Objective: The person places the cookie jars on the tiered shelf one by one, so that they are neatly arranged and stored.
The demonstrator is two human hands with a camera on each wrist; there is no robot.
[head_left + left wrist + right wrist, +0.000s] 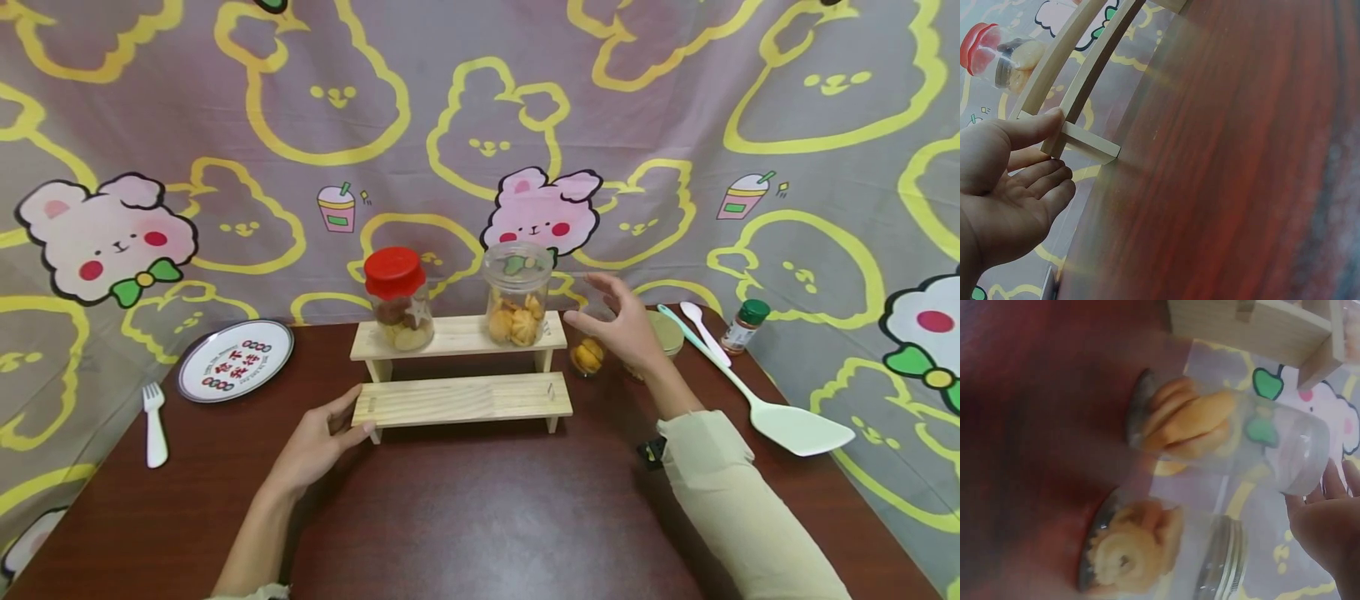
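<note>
A two-tier wooden stand carries two jars on its upper step: a red-lidded jar of cookies and a clear-lidded jar of golden snacks. My left hand pinches the left end of the lower step, with the thumb on top in the left wrist view. To the right of the stand, my right hand is spread above a small clear jar of golden pieces. In the right wrist view its fingers are at that jar's lid; contact is hard to tell. A gold-lidded jar stands beside it.
On the left lie a white plate and a white fork. To the right are a pale green spatula, a white spoon and a green-capped spice bottle. A patterned cloth hangs behind the dark table.
</note>
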